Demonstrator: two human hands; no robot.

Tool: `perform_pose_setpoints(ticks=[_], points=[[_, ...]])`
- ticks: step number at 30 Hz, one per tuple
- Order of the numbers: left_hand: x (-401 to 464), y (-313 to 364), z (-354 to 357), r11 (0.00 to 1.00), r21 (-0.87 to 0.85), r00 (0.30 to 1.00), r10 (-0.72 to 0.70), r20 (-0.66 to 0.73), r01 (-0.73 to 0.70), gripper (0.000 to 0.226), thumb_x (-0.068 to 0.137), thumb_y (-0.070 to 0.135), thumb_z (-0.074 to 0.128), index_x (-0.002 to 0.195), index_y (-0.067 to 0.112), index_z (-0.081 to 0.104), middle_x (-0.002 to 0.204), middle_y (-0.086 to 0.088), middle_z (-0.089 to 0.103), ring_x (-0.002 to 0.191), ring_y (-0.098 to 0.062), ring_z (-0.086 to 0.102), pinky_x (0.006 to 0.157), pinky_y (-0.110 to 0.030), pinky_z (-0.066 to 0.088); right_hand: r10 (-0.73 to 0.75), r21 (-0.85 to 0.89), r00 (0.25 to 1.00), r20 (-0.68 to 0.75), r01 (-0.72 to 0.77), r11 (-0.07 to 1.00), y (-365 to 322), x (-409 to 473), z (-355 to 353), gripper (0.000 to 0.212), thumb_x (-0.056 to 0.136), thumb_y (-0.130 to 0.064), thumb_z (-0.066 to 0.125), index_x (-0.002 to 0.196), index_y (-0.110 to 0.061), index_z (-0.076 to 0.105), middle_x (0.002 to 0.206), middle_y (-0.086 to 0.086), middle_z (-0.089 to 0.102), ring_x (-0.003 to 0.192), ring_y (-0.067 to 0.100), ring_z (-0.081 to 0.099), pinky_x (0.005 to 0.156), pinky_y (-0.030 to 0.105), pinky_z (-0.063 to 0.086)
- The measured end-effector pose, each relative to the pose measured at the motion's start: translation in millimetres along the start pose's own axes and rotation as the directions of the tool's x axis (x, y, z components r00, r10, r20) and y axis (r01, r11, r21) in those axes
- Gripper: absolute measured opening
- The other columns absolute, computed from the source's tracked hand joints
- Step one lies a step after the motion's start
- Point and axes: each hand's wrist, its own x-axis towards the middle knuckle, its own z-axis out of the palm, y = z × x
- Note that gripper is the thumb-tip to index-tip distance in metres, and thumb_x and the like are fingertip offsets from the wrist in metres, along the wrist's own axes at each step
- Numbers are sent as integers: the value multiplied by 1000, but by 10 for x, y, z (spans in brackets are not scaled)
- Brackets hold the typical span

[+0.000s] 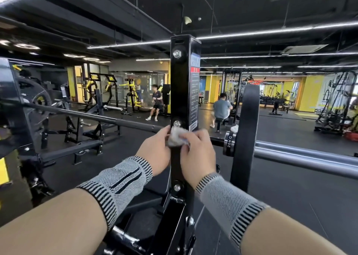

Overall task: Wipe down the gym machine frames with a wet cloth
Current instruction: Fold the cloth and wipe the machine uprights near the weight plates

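Observation:
A black upright post [181, 84] of the gym machine frame stands right in front of me, with bolts and a printed label on its right face. A crumpled white wet cloth [175, 136] is pressed against the post at about mid height. My left hand [156, 152] grips the cloth from the left side of the post. My right hand [197, 154] holds the cloth from the right, its fingers curled over it. Both wrists wear grey knitted sleeves.
A barbell [100, 117] crosses behind the post, carrying a black 20 kg plate [244, 136] on the right. A loaded plate rack [29, 107] stands at the left. Two people sit on machines further back. Black rubber floor [290, 187] spreads to the right.

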Motion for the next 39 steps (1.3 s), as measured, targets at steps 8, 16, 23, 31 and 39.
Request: perform_pose_setpoints(ticks=[8,16,23,31,39], points=[[-108,-153,169,1000,-13,999,-12,37,12,46,90,6,43,132,23,49,114,2,67,104,-16,64,95,-30,48,-58,-1,998,-19,58,998,174,30,222,44,87,-42,30,113,-24,61,103,-7,43,90,4,36,80,25,40],[-136,-164,231,999,-24,998,-39,52,40,60,90,3,39,143,32,40,122,1,64,109,-19,60,95,-27,44,18,-98,981,193,1,995,322,-293,247,20,90,-17,52,109,-23,59,102,-8,44,98,19,48,73,18,42],[-164,-239,252,1000,-4,999,-26,26,26,59,90,2,40,141,30,41,119,-4,66,108,-22,61,97,-34,46,-162,-216,987,9,160,963,29,-149,131,19,88,-17,60,107,-16,64,108,3,48,102,19,35,75,35,46],[-264,-350,310,994,62,986,-93,138,85,61,95,8,43,151,24,24,134,6,56,111,-14,59,94,-28,46,-58,-240,959,278,128,962,496,-631,409,31,85,-12,58,114,-23,61,120,-1,39,114,21,37,79,27,43],[-250,-263,414,999,38,998,-28,48,27,65,89,12,51,146,33,30,117,12,60,100,-13,64,90,-31,49,455,573,887,-79,-334,749,207,-146,290,21,98,-16,47,109,-28,60,96,-25,43,86,4,56,79,23,50]])
